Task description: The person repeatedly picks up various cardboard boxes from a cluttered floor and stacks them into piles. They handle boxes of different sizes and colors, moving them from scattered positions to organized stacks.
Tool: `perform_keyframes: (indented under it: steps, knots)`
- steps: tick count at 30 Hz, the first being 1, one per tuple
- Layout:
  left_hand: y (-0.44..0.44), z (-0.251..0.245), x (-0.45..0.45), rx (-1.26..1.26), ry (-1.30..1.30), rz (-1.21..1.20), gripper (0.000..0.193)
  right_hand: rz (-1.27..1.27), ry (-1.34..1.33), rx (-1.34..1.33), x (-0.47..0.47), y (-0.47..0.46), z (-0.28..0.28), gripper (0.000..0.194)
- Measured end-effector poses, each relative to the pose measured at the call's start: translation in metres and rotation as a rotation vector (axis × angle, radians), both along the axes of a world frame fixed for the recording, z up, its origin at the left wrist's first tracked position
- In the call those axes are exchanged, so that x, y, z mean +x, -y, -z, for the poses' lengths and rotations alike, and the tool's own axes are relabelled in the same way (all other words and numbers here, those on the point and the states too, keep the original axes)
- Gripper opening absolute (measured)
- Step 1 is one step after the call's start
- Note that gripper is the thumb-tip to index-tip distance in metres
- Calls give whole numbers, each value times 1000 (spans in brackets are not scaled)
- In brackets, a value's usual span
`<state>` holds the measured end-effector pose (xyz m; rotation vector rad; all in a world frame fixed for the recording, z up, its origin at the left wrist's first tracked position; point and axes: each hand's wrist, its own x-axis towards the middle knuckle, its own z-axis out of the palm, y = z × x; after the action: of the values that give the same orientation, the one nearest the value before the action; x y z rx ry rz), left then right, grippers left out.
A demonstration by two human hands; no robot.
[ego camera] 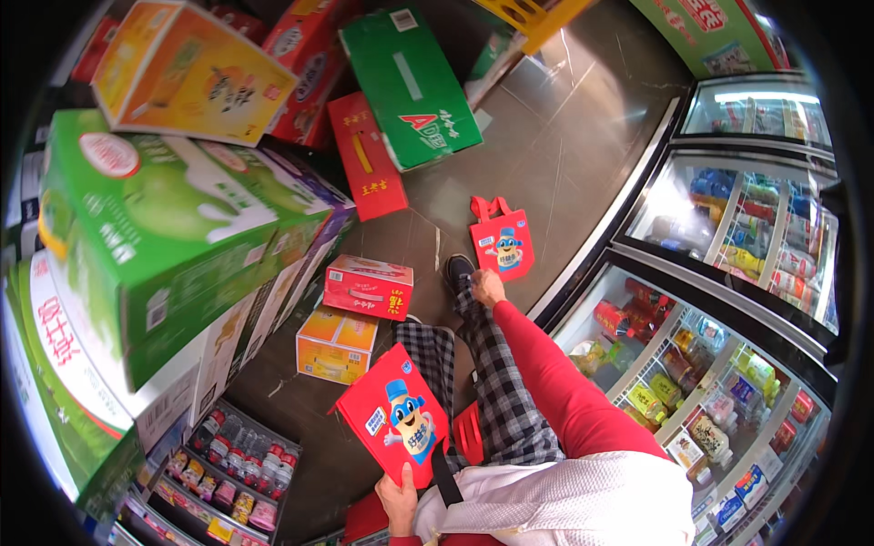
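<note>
My left hand grips the bottom edge of a flat red carry bag, thumb on top. A cartoon bottle with a blue cap is printed on it. My right arm reaches forward in a red sleeve, and the right hand is closed on the near corner of a second red bag with the same print. That bag's two loop handles point away from me. Its fingertips are partly hidden. Between my checked trouser legs shows a red slotted thing, mostly covered.
Green drink cartons are stacked at left, below an orange carton. A green box, a red box and a yellow box stand ahead. Glass-door drinks coolers line the right. Bottles fill a low shelf.
</note>
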<state>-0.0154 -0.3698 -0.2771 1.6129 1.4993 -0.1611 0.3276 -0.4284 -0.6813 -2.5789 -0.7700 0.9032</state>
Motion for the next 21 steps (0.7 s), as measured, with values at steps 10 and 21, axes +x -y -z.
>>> perform_keyframes:
  steps: [10, 21]
  knots:
    - [-11, 78, 10, -151, -167, -270, 27, -513, 286, -212, 77, -29, 148, 20]
    - [-9, 139, -3, -132, -213, -90, 20, -1109, 631, -534, 120, -22, 255, 30]
